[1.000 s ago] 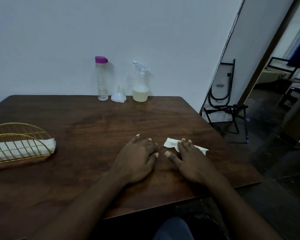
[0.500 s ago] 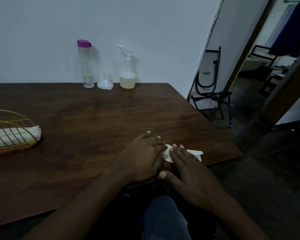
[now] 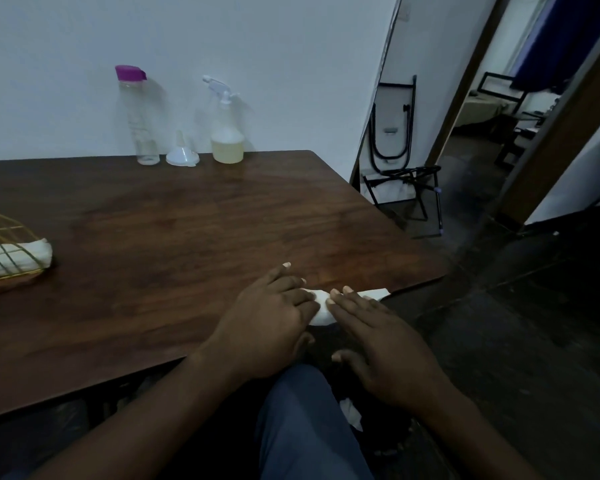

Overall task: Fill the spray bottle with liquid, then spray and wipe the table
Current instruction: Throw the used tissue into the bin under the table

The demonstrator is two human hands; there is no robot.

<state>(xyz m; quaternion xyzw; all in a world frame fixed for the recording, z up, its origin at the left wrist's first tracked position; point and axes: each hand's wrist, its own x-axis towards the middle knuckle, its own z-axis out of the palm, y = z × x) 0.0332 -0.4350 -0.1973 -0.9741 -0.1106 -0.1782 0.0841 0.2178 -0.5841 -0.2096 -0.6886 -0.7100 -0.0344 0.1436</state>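
Note:
A white tissue lies at the near right edge of the dark wooden table, partly over the edge. My left hand and my right hand lie flat, fingers straight, one on each side of the tissue and covering parts of it. At the far edge by the wall stand a spray bottle with yellowish liquid in its base, a white funnel mouth down, and a clear bottle with a purple cap.
A gold wire holder with white napkins sits at the table's left edge. A folded black chair frame leans against the wall right of the table. A doorway opens beyond it. Another white scrap lies by my lap.
Both hands have drawn the tissue toward me, from the table's middle right to its near edge. My view has shifted left and lower.

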